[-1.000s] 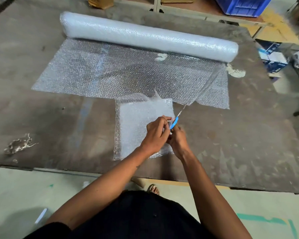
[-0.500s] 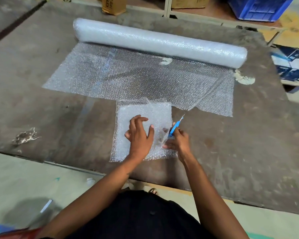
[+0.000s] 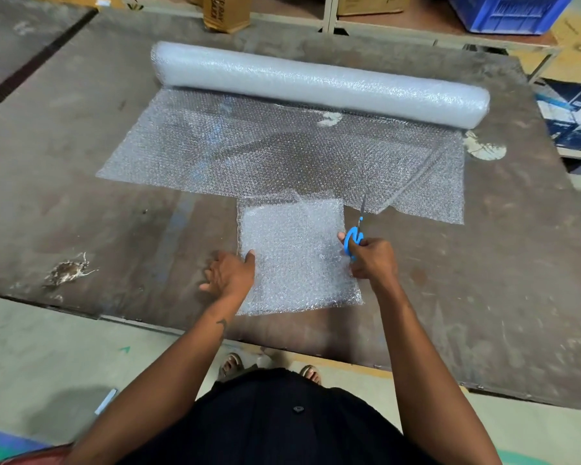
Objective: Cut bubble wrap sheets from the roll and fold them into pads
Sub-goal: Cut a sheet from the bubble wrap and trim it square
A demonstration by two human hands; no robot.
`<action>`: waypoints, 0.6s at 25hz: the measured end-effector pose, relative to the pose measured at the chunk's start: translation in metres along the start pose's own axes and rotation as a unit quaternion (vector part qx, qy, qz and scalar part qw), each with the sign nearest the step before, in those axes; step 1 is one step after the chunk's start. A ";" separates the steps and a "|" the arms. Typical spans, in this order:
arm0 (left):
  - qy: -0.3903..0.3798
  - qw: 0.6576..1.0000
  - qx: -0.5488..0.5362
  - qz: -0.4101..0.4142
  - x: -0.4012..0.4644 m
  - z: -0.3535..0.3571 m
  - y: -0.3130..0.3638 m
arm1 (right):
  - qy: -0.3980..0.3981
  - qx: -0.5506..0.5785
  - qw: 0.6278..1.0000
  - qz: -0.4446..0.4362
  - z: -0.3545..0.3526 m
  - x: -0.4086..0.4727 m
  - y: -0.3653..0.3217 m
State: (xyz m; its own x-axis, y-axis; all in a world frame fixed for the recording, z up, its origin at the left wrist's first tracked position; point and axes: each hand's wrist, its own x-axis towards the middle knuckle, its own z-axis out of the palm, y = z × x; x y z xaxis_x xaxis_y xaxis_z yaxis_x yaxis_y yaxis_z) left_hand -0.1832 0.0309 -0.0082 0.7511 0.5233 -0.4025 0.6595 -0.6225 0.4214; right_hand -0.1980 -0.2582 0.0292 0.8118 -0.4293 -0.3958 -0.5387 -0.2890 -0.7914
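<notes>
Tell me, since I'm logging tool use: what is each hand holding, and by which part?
The right hand grips the scissors by their blue handle loops. The left hand holds nothing; it rests at the folded pad's left edge.

The right hand point(image 3: 371, 260) covers most of the scissors point(image 3: 355, 241), so the lower handle loop is hidden. At the top edge a carton point(image 3: 226, 11) and a blue crate point(image 3: 507, 11) are cut off. The carton's print is too small to read.
</notes>
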 end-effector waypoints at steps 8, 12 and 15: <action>-0.029 0.991 -0.122 0.051 0.009 -0.008 -0.025 | -0.025 -0.036 0.999 0.011 -0.008 0.006 0.018; -0.068 0.987 -0.142 0.042 0.004 -0.017 -0.024 | -0.045 0.100 0.994 0.012 -0.009 -0.010 0.017; -0.108 0.981 -0.155 0.046 0.005 -0.017 -0.032 | -0.031 0.126 0.991 0.016 -0.008 -0.008 0.029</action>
State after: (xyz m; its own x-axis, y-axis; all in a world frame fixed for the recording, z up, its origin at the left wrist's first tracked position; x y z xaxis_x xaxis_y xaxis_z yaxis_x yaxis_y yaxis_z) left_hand -0.2001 0.0631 -0.0099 0.8059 0.3174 -0.4998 0.5920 -0.4364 0.6775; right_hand -0.2223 -0.2698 0.0131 0.8117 -0.3784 -0.4448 -0.4974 -0.0488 -0.8662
